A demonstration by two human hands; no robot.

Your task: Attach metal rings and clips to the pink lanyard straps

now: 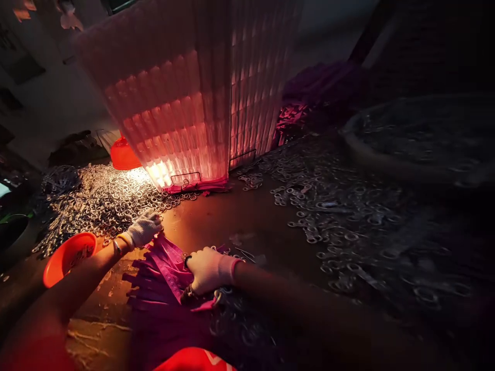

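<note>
Toward the near edge of the desk (232,219): two hands, one fan of pink straps (164,263)

My left grip (145,228) is pinched together on the top of the straps, too many to count; my right grip (211,270) is clamped over their right side. One orange bowl (58,269) sits left; beyond it, one lampshade (124,155) lights one heap of metal clasps (96,198).

- Tabletop (240,216): brown, worn, warmly lit near its middle.
- Red lamp shade (124,154): low, bright light beneath.
- Translucent ribbed panels (174,108): upright, glowing reddish.
- Background (325,36): grey, dim, darkest at right.
</note>
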